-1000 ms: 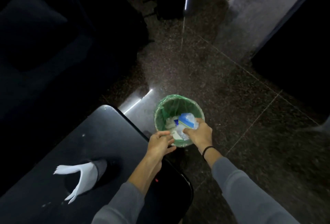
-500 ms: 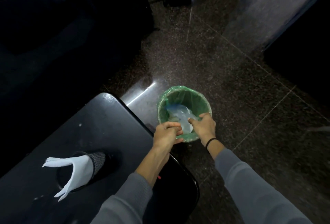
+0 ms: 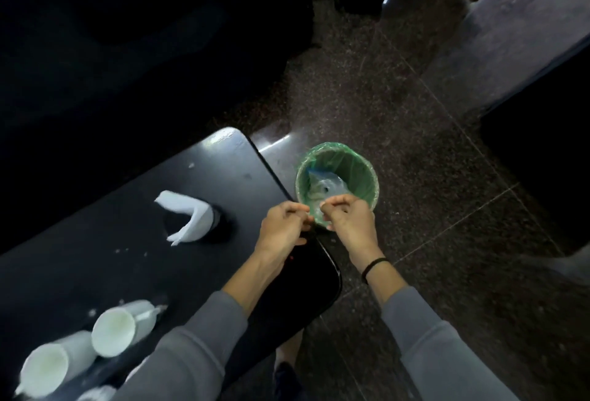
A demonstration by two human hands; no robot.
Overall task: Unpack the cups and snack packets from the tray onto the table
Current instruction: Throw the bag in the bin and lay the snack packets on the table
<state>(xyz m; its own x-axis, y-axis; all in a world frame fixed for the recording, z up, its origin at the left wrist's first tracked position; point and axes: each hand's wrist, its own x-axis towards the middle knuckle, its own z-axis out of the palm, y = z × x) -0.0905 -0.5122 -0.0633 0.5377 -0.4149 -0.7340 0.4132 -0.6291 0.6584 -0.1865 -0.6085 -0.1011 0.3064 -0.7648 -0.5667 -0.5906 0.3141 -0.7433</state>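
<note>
A dark table [image 3: 134, 241] stands on a speckled stone floor [image 3: 399, 107], with a green-lined bin [image 3: 367, 174] just beyond its corner. Two white cups [image 3: 113, 332] lie tilted on the table, well behind and left of the fingers; a black tray [image 3: 306, 285] lies beneath the left wrist. Left hand [image 3: 281, 228] and right hand [image 3: 351, 222] meet at the bin's near rim, fingers [image 3: 338, 202] curled shut; whether they pinch anything cannot be told.
</note>
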